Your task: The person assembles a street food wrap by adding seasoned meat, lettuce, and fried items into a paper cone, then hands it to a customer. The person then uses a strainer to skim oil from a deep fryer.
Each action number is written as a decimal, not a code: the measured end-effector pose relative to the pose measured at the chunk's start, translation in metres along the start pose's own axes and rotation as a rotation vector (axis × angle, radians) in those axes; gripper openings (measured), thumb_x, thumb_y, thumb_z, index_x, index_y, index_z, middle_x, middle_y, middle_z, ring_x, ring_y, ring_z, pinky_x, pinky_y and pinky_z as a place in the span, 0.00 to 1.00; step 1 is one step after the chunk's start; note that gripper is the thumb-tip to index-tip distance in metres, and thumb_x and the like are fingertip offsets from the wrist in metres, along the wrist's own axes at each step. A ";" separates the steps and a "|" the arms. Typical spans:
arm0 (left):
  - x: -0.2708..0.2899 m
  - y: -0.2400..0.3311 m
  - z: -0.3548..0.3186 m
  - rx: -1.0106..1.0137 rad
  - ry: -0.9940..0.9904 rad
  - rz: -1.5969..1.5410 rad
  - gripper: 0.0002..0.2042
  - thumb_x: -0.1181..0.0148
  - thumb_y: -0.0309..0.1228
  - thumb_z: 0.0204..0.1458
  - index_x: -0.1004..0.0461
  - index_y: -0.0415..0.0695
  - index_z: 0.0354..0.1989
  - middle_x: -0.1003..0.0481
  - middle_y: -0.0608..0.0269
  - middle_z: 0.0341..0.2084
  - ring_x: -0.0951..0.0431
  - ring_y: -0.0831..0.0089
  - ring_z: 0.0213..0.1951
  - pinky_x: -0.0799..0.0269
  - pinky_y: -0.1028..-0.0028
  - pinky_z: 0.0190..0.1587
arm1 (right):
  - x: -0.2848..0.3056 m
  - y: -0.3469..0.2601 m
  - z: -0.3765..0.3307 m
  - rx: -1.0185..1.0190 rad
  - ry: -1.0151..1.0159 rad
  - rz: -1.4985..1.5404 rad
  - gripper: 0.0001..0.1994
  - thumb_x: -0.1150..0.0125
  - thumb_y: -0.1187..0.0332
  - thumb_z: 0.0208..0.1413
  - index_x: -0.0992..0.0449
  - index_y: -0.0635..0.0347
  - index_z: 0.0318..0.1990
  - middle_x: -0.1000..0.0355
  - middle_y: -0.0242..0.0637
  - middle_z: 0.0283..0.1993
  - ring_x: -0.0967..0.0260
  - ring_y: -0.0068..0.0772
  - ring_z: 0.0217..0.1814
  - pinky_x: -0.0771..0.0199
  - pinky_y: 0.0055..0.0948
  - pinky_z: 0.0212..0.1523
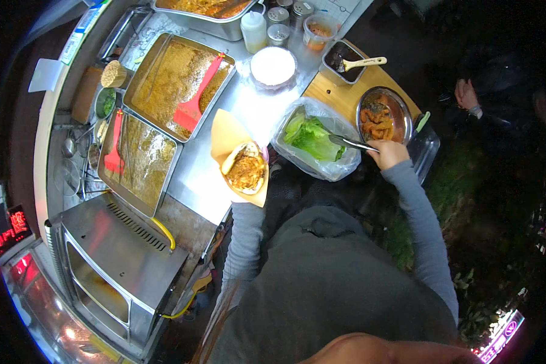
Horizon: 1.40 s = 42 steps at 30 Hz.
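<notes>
My left hand (265,153) is closed round a brown paper sleeve (225,128), and most of its fingers are hidden beneath it. Inside the sleeve sits a split flatbread (247,170) with a saucy, shredded-looking filling facing up. On the right, my right hand (389,155) grips metal tongs (353,144). The tips of the tongs reach onto green lettuce leaves (309,137), which lie in a tub lined with a clear plastic bag (335,171). Whether the tongs pinch a leaf, I cannot tell.
Two trays (158,115) (136,173) of brown sauce hold red brushes. A metal bowl (383,115) of fried pieces and a dark sauce tub (344,62) stand on the wooden board (333,100). Behind are a white round stack (273,65) and squeeze bottle (254,31). A steel oven (115,255) stands lower left.
</notes>
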<state>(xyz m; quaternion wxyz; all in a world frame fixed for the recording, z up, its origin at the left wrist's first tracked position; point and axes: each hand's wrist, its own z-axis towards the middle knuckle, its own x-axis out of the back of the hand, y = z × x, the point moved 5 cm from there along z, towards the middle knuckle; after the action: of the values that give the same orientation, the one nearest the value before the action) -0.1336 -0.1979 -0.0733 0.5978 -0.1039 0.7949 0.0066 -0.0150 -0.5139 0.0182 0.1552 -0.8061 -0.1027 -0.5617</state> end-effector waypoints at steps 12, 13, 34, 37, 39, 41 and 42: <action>-0.004 -0.083 0.029 0.178 -0.009 0.196 0.19 0.56 0.37 0.61 0.38 0.40 0.56 0.28 0.55 0.47 0.27 0.64 0.48 0.27 0.64 0.50 | 0.101 -0.046 -0.027 0.386 0.068 0.198 0.12 0.37 0.63 0.50 0.21 0.55 0.42 0.24 0.40 0.35 0.25 0.42 0.35 0.26 0.36 0.35; -0.006 -0.086 0.024 0.176 -0.008 0.190 0.18 0.57 0.35 0.61 0.38 0.40 0.56 0.29 0.54 0.47 0.27 0.63 0.48 0.27 0.63 0.51 | 0.103 -0.054 -0.024 0.387 0.089 0.144 0.13 0.37 0.64 0.49 0.21 0.56 0.42 0.24 0.39 0.35 0.26 0.42 0.34 0.26 0.35 0.35; -0.025 -0.104 0.046 0.200 -0.100 0.475 0.22 0.51 0.39 0.57 0.36 0.37 0.54 0.28 0.50 0.48 0.26 0.60 0.48 0.29 0.59 0.52 | 0.127 -0.103 -0.039 0.408 0.229 -0.201 0.15 0.37 0.66 0.46 0.24 0.59 0.43 0.30 0.34 0.31 0.29 0.35 0.31 0.29 0.32 0.32; -0.046 -0.100 0.042 -0.372 -0.361 1.744 0.21 0.52 0.38 0.58 0.36 0.36 0.54 0.28 0.49 0.47 0.25 0.61 0.47 0.28 0.58 0.52 | 0.122 -0.103 -0.045 0.439 0.413 -0.267 0.14 0.42 0.68 0.47 0.24 0.58 0.43 0.30 0.34 0.31 0.29 0.33 0.32 0.29 0.29 0.31; -0.042 -0.101 0.047 -0.279 -0.343 1.434 0.25 0.54 0.47 0.58 0.35 0.39 0.54 0.29 0.52 0.49 0.28 0.61 0.50 0.29 0.58 0.53 | 0.117 -0.106 -0.045 0.470 0.531 -0.301 0.15 0.45 0.69 0.47 0.24 0.58 0.44 0.30 0.34 0.31 0.29 0.31 0.32 0.29 0.28 0.31; -0.031 -0.100 0.052 -0.140 -0.249 1.022 0.29 0.57 0.53 0.56 0.34 0.41 0.55 0.29 0.54 0.50 0.29 0.60 0.52 0.31 0.58 0.54 | 0.111 -0.111 -0.043 0.502 0.591 -0.318 0.17 0.46 0.69 0.46 0.24 0.59 0.46 0.29 0.33 0.33 0.30 0.31 0.31 0.30 0.27 0.31; -0.026 -0.097 0.055 -0.175 -0.196 1.028 0.31 0.58 0.56 0.55 0.34 0.42 0.55 0.29 0.55 0.51 0.30 0.59 0.53 0.32 0.57 0.55 | 0.109 -0.110 -0.041 0.478 0.564 -0.332 0.17 0.46 0.69 0.46 0.24 0.58 0.46 0.28 0.34 0.36 0.30 0.30 0.32 0.29 0.28 0.32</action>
<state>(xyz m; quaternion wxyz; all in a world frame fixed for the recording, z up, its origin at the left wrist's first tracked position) -0.0579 -0.2811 -0.0535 0.5781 0.2508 0.6801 0.3747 -0.0506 -0.4272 0.1490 0.2676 -0.5342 -0.3125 -0.7385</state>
